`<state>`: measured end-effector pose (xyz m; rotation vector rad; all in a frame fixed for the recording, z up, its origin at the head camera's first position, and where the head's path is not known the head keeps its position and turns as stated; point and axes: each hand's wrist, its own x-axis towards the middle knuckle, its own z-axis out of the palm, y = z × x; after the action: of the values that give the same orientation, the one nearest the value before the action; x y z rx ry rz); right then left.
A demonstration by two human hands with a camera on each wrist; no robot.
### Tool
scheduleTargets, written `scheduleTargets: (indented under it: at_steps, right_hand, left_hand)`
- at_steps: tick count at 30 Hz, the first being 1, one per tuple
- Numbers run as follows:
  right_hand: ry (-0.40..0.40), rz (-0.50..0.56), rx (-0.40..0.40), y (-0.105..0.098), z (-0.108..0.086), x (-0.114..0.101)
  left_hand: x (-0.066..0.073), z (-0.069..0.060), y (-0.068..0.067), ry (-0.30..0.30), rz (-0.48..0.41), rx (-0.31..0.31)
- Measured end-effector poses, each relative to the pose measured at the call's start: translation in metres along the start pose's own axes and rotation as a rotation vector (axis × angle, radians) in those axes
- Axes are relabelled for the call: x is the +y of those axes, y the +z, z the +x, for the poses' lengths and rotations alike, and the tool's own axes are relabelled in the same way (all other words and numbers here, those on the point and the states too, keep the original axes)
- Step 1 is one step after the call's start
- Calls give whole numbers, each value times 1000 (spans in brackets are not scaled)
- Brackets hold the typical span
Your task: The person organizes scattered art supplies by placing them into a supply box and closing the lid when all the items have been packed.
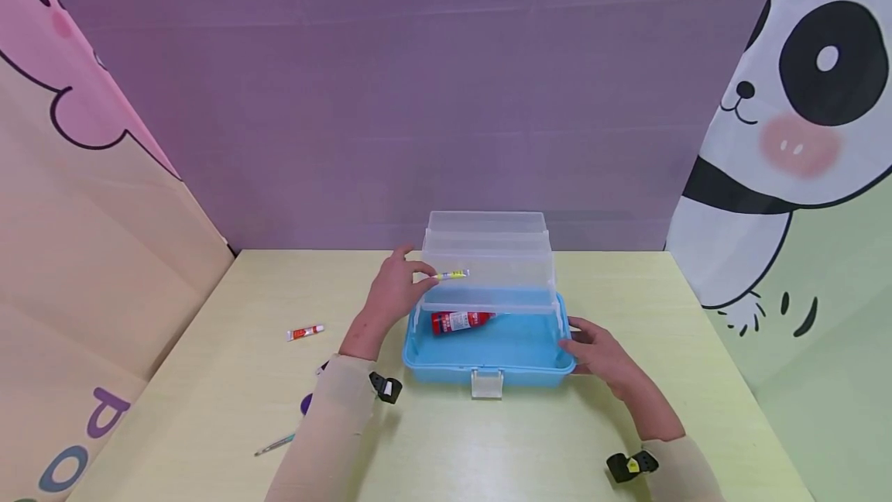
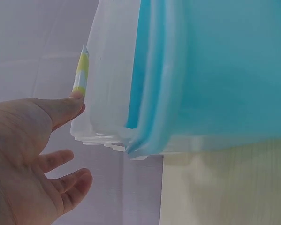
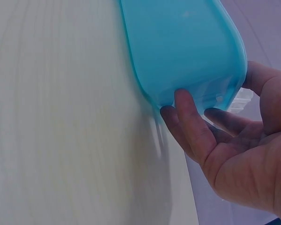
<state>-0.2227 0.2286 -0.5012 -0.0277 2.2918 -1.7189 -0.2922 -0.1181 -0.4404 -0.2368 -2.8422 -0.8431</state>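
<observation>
I saw left hand [image 1: 396, 289] pinching yellow tube [image 1: 456, 274] by its end, seemingly for clearance | right hand [image 1: 601, 355] gripped blue box [image 1: 439, 374] at right, apparently for steadiness!

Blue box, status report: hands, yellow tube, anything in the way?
Left hand pinching yellow tube near clear tray. Right hand gripping right end of blue box. Red bottle inside; clear tray may obstruct the back.

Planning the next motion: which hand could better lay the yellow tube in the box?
Likely the left hand: it pinches the yellow tube, while the right hand holds the blue storage box.
</observation>
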Motion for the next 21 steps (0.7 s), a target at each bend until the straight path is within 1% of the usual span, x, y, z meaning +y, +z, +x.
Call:
scheduleTargets:
  at_steps: [6,13,21]
  right_hand:
    - [1,4,-2,1,0,-1]
    - [-20,6,-20,1,-2,-4]
    - [-9,8,-16,1,-3,-5]
  left_hand:
    - [-4,-1,1,29,9,0]
    - [-7,-4,-2,9,-1,0]
    - [-10,-10,-10,15,3,-14]
